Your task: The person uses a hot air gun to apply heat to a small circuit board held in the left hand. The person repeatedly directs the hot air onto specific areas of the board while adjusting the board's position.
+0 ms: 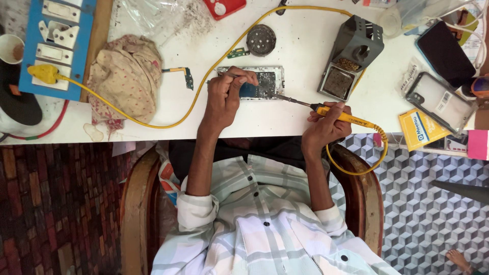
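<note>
An opened phone [266, 83] with its insides bared lies on the white table [285, 114]. My left hand [225, 97] rests on the phone's left end and pinches thin metal tweezers [232, 75] over it. My right hand [326, 126] grips a yellow-handled soldering iron [340, 114] near the table's front edge. The iron's metal tip [285, 98] points left and reaches the phone's lower right corner. A yellow cable [374, 153] loops from the handle down past the table's edge.
A grey soldering stand [356, 48] stands right of the phone. A round black part [261, 39] and a small circuit strip [182, 74] lie nearby. A crumpled cloth [125, 76] and a blue switch board [56, 46] are at the left. A clear phone case [440, 99], yellow packet [420, 128] and dark phone [445, 53] are at the right.
</note>
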